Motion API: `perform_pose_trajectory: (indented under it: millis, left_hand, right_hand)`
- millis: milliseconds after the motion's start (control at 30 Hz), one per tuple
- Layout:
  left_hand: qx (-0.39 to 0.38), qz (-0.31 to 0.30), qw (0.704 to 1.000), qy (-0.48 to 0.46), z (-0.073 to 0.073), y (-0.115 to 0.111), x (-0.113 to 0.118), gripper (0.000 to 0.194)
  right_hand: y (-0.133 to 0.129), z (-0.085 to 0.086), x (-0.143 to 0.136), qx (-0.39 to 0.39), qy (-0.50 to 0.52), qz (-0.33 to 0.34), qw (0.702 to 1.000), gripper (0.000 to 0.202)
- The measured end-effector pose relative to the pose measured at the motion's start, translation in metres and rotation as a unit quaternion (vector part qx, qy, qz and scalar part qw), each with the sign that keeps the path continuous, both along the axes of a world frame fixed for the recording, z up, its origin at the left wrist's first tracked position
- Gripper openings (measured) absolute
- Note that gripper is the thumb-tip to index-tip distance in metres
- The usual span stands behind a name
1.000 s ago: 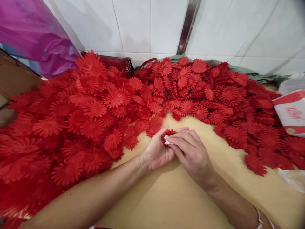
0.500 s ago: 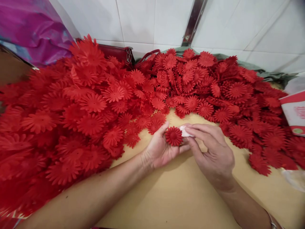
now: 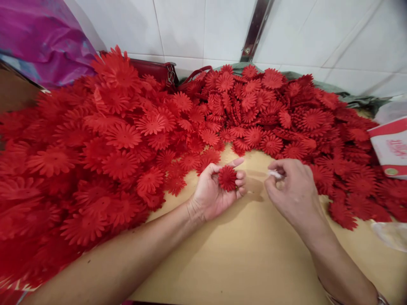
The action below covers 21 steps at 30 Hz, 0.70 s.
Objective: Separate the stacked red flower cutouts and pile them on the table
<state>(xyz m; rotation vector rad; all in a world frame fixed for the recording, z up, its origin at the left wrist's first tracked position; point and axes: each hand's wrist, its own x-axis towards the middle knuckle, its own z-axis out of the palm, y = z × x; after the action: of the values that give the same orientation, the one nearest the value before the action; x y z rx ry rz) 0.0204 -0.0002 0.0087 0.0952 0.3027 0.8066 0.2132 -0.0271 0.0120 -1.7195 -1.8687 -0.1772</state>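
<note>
My left hand (image 3: 219, 188), palm up over the table, holds a small dark red artificial flower (image 3: 227, 178) by curled fingers. Its layered petals face up toward me. To the right, apart from the flower, my right hand (image 3: 294, 190) pinches a small white piece (image 3: 275, 174) between thumb and fingers. That piece looks soft and crumpled; its kind cannot be made out. Loose bright red petal layers (image 3: 121, 165) lie in a big heap beside my left arm. Darker red flower pieces (image 3: 313, 120) are piled behind and right of my right hand.
The tan tabletop (image 3: 222, 258) shows between the heaps. A red and white carton (image 3: 389, 148) stands at the right edge, with clear plastic (image 3: 391, 234) below it. A dark red handbag (image 3: 155, 72) rests against the tiled wall (image 3: 181, 29). Purple sheeting (image 3: 47, 42) hangs at upper left.
My right hand has drawn away to the right with the white piece, leaving a gap from the flower. The fingers of my left hand have curled up around the flower.
</note>
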Motion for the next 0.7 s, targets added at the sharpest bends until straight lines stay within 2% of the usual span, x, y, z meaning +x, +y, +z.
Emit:
perform_pose_trajectory:
  millis: [100, 167, 233, 333, 367, 467, 533, 633, 700]
  left_hand:
    - [0.016, 0.041, 0.998, 0.048, 0.002, -0.002, 0.002, 0.026]
    - [0.031, 0.076, 0.993, 0.079, 0.003, -0.004, 0.004, 0.032]
    - [0.043, 0.093, 0.991, 0.088, 0.003, -0.005, 0.007, 0.033]
    - [0.054, 0.1, 0.989, 0.092, 0.001, -0.006, 0.009, 0.026]
    - [0.057, 0.102, 0.989, 0.093, 0.0, -0.006, 0.01, 0.025]
    - [0.07, 0.1, 0.987, 0.104, -0.003, -0.006, 0.011, 0.025]
    - [0.085, 0.096, 0.985, 0.117, -0.004, -0.006, 0.011, 0.024]
    - [0.112, 0.09, 0.98, 0.139, -0.004, -0.007, 0.011, 0.023]
    - [0.136, 0.094, 0.972, 0.167, -0.004, -0.008, 0.012, 0.027]
  right_hand:
    - [-0.001, -0.01, 0.011, -0.085, -0.087, -0.006, 0.993, 0.02]
    - [-0.003, -0.009, 0.011, -0.083, -0.111, -0.021, 0.99, 0.026]
    - [-0.005, -0.002, 0.005, -0.037, -0.081, -0.015, 0.996, 0.032]
    - [-0.007, 0.014, -0.01, 0.08, 0.026, 0.055, 0.995, 0.037]
    - [-0.007, 0.017, -0.015, 0.097, 0.046, 0.093, 0.99, 0.037]
    - [-0.007, 0.018, -0.024, 0.071, 0.01, 0.197, 0.978, 0.054]
    - [-0.005, 0.013, -0.024, 0.041, -0.025, 0.234, 0.971, 0.063]
    - [0.0, 0.004, -0.018, 0.033, -0.008, 0.247, 0.968, 0.062]
    - [0.002, 0.002, -0.014, 0.041, 0.025, 0.234, 0.971, 0.058]
